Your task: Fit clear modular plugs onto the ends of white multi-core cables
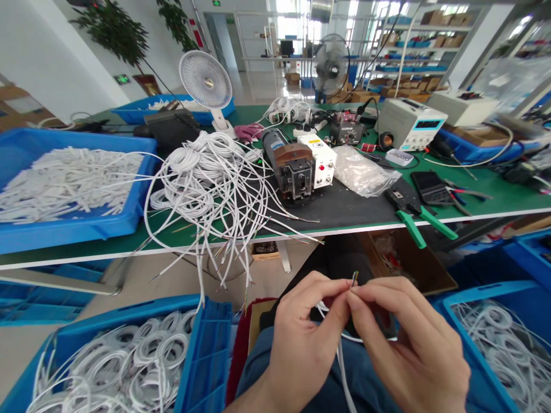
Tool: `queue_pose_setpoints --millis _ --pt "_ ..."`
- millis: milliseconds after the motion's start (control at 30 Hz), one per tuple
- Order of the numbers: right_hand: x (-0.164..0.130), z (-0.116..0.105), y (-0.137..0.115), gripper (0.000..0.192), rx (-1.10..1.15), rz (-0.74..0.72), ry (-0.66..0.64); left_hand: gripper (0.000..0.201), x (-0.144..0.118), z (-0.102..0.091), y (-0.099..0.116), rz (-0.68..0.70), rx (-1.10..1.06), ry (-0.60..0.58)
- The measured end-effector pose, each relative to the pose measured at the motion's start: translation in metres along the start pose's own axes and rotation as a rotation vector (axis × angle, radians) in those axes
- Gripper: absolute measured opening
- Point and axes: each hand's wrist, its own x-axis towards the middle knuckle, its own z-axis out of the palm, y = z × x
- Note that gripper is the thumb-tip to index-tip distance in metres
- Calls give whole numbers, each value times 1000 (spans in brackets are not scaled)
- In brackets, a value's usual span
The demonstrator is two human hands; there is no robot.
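While pinching coloured wires [355, 278], already bared, in fingertips of left hand [306, 328] and right hand [415, 332], seemingly midway. Probably more to do (see heaped white cables [193, 155]).

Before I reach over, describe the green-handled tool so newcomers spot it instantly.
On the green table, go right along the front edge. A tool lies there, its handles overhanging the edge; their bright green sets it apart from the flat black device beside it.
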Motion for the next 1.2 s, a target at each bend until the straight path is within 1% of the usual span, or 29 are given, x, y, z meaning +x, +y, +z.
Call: queue_pose_setpoints --millis 67,100,167,400,600,733,867,967,1033,1133,1200 --pt "1 -1 0 21 64 85 22 13 2 -1 0 -129 -130 -32" --pt "1 -1 0 20 75 107 40 12 2 -1 0 -171 -176 -40" --pt "2 1 1 21 84 124 68 12 3 -2 -1 -212 -220 -43" --pt "7 5 2 22 189 190 55 13 1 -3 -4 -178 -192 -50" --pt "8 2 2 16 196 240 27 14 0 -4 -3 -136 -120 -47" --pt "9 -2 2 12 228 283 -11 14 -2 -4 -2 -120 -117 -56" --pt "13 -5 4 10 339 385 -87 11 0 -4 -2 -153 -172 -66" --pt "17 -6 7 11 467 461 -114 9 2 -5 -1 -196 -246 -84" --pt "18 -5 9 13 527 497 -126 8 3 -5 -1 -205 -256 -89" --pt "17 -3 9 13 503 487 -134 8 3 -6 -1 -179 -201 -75" --pt "14 -1 8 9 418 442 -97 9 2 -6 -2 -149 -166 -60"
